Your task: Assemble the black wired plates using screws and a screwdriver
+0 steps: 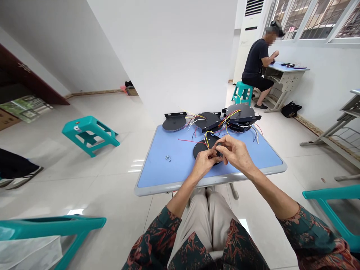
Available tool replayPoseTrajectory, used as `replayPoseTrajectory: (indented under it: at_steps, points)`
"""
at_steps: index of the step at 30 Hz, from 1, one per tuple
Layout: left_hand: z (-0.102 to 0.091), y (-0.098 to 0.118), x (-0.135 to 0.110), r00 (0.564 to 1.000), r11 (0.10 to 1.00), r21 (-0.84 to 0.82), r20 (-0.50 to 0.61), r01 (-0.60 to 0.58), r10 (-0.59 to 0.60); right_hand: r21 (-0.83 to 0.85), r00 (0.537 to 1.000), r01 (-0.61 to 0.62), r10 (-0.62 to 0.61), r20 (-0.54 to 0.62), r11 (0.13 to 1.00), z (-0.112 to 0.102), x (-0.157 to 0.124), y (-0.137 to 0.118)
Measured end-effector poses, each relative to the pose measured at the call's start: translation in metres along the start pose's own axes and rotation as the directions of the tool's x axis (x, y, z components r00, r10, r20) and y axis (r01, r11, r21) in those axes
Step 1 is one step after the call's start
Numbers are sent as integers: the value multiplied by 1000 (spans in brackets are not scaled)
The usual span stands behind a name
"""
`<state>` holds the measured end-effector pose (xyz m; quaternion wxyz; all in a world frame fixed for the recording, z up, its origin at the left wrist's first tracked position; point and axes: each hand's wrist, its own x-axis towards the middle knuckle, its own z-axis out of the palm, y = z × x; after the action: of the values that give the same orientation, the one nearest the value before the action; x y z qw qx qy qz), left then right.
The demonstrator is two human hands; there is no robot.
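Note:
Both my hands meet over the near side of a small blue table (157,165). My left hand (204,162) and my right hand (234,152) are both closed in a pinch on a small dark part (219,149). Yellow and red wires run from it. Right under my hands lies a black round plate (201,147), partly hidden by my fingers. A few small metal screws (168,158) lie to the left of it on the tabletop.
Several more black round plates with brackets and coloured wires (209,120) sit along the table's far edge. Teal stools (89,133) stand on the white floor at left. Another person (260,63) sits at a desk at the back right. A metal desk frame (337,131) stands on the right.

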<state>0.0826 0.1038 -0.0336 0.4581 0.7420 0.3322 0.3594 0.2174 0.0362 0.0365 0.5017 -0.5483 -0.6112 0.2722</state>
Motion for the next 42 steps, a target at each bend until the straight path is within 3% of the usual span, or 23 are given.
replayPoseTrajectory:
  at_steps: [4,6,10,13,25,28,32,34,42]
  points:
    - [0,-1,-1,999,998,59,46,-16,13,-54,981,-25,14,-193,998,11,-3,5]
    - [-1,1,-1,999,996,91,49,-8,4,-27,972,-36,29,-234,999,13,-4,6]
    - [-1,5,-1,999,993,114,39,4,-8,132,998,-31,39,-53,991,4,-2,4]
    - [-1,5,-1,999,996,92,26,19,-21,141,998,-8,0,59,990,-3,0,0]
    - [-3,6,-5,997,996,82,68,-34,29,-15,995,11,-12,-103,1000,9,-6,-4]
    - [-3,6,-4,997,997,66,71,-37,33,74,999,-6,8,-40,997,5,-4,-3]
    - [-3,6,-4,998,999,29,61,-34,33,167,986,-35,7,164,985,-4,-1,-1]
    - [-2,5,-4,998,999,43,49,-31,29,184,983,-32,-3,185,982,-7,1,1]
    - [0,1,-4,999,988,152,42,-14,8,50,994,20,-15,-107,999,11,-4,13]
